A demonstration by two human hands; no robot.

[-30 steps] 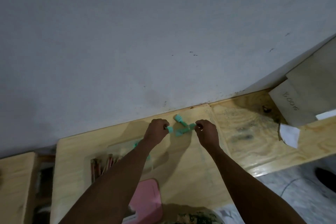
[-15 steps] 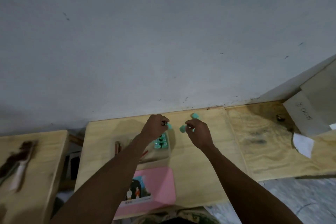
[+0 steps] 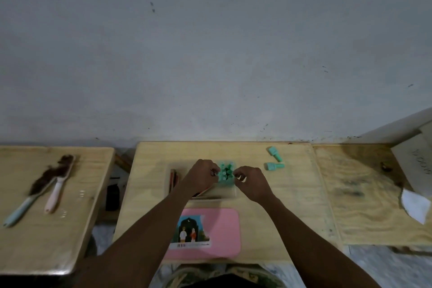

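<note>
Both forearms stretch forward over the tabletop (image 3: 294, 196), fingertips converging. Left hand (image 3: 201, 176) is curled, pinching the green pegs (image 3: 225, 172) from 9 o'clock. Right hand (image 3: 252, 182) is curled at their 3 o'clock edge, grip unclear. Pegs stand in the tray (image 3: 210, 197), 12 o'clock of the pink case (image 3: 222, 229).

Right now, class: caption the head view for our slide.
Left hand and right hand meet at teal plastic pegs clustered in a clear tray; two loose teal pegs lie nearby.

Left hand (image 3: 201, 176), right hand (image 3: 253, 182), green cluster (image 3: 226, 174) (between)
</note>
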